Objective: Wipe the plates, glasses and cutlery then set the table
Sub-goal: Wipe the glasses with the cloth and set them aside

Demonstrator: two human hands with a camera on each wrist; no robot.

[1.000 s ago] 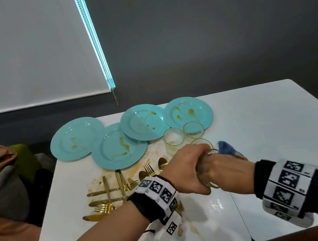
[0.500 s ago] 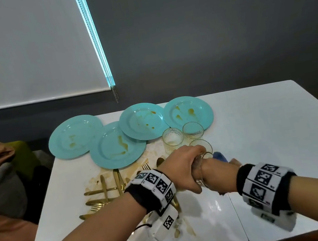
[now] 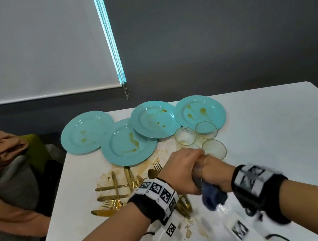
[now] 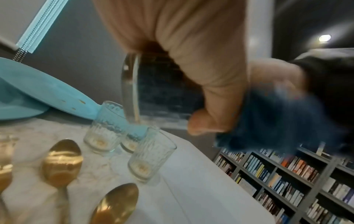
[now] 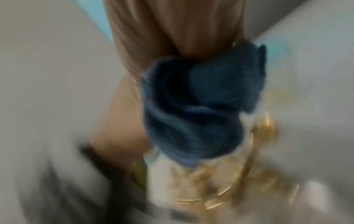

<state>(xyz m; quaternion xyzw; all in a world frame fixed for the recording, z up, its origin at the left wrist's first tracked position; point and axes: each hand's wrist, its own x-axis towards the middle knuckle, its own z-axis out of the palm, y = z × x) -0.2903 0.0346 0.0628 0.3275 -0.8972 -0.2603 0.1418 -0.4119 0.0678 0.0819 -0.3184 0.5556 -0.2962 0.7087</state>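
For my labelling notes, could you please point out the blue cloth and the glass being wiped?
blue cloth (image 5: 195, 106): right wrist view, middle of the bunched folds.
glass being wiped (image 4: 132, 84): left wrist view, clear wall near its rim.

Motion blur is smearing the whole right wrist view, leaving the gold cutlery (image 5: 254, 153) as streaks; the left hand (image 3: 180, 172) is hiding most of the glass (image 4: 132, 87).

A dining or café-like room lined with books is shown. A white table (image 3: 269, 123) is set against a dark grey wall (image 3: 222, 27) with a roller blind (image 3: 27, 47); full bookshelves (image 4: 287, 174) are seen at right.
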